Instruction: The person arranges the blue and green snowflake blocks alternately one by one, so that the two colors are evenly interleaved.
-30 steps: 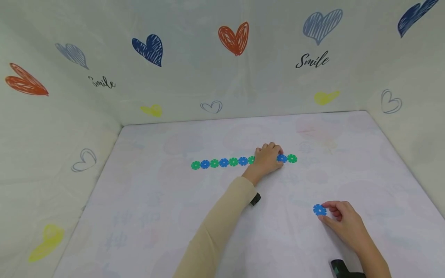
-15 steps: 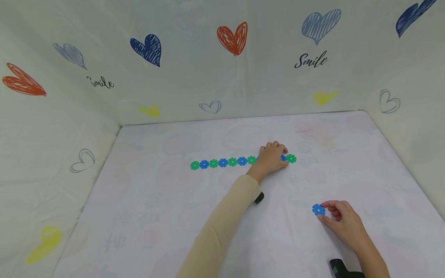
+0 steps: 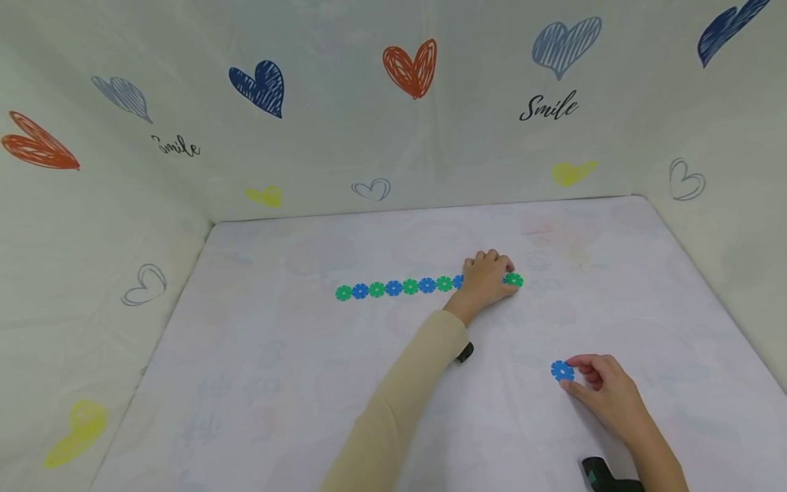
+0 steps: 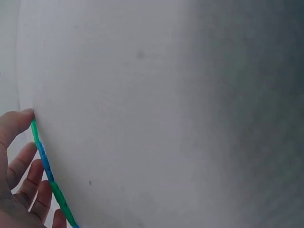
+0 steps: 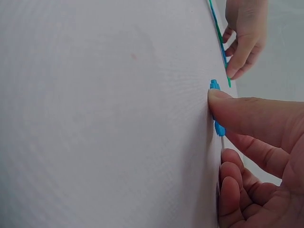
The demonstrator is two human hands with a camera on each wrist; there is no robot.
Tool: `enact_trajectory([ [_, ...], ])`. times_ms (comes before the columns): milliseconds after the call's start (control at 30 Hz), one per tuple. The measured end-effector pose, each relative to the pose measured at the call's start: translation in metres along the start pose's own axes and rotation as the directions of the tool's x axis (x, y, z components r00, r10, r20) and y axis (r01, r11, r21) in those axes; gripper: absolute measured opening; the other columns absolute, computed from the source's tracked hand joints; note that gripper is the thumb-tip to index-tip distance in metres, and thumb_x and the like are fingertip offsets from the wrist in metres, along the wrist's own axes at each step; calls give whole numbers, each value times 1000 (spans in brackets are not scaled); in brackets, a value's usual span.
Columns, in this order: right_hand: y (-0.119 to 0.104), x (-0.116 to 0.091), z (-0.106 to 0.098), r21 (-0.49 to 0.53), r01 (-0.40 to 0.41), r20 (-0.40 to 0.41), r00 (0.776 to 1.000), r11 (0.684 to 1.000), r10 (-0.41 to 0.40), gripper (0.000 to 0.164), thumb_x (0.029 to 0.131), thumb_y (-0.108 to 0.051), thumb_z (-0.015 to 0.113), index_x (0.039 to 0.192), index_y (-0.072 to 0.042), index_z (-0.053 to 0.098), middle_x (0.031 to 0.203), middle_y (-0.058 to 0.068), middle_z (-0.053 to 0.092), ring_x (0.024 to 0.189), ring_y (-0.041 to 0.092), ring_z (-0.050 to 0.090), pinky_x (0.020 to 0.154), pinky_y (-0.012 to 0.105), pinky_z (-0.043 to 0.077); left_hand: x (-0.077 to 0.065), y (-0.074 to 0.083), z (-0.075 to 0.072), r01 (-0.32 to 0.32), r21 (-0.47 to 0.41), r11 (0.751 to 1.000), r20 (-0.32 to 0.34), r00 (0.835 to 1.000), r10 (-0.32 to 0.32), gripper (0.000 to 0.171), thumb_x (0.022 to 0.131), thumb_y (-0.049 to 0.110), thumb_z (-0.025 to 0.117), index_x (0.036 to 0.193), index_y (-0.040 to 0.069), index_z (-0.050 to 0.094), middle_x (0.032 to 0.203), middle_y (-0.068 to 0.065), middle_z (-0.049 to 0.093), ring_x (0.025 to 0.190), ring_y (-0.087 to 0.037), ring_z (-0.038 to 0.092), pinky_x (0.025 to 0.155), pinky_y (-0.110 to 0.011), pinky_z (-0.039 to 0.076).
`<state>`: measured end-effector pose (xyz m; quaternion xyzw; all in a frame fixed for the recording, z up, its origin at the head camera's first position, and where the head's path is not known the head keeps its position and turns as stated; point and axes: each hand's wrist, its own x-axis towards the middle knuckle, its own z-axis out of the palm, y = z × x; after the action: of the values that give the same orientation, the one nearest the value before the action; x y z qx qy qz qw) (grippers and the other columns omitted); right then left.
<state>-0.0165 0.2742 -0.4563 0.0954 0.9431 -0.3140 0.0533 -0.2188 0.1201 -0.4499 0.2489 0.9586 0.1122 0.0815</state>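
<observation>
A straight row of linked snowflake discs (image 3: 410, 287), alternating green and blue, lies across the table. My left hand (image 3: 482, 277) covers part of the row near its right end. Its thumb and forefinger sit on either side of the row beside the green end disc (image 3: 514, 280), pinching there. In the left wrist view the thumb (image 4: 21, 118) is at the green tip, with the other fingers along the row. Nearer the front right, my right hand (image 3: 615, 396) pinches a loose blue disc (image 3: 561, 371) by its edge between thumb and forefinger, three fingers curled behind.
The white table (image 3: 246, 410) is bounded by pale walls (image 3: 320, 137) with printed hearts and lettering. A black device (image 3: 465, 352) shows under the left wrist, and another (image 3: 605, 475) sits by the right wrist.
My left hand has slid to the right along the row, toward the green end disc, uncovering a blue disc behind it. The right hand holds its blue disc in the same place.
</observation>
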Motion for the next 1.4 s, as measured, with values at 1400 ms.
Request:
enact_trajectory([
  [1400,-6,2,0,-8,-75,45,996,997,75,46,81,-20,71,116,4,53,102,20,49,90,27,46,75,34,44,1,6,-1,14,3,1000,23,1000,-14,26,88,42,59,110,29,54,111,11,50,105,-9,45,93,-34,33],
])
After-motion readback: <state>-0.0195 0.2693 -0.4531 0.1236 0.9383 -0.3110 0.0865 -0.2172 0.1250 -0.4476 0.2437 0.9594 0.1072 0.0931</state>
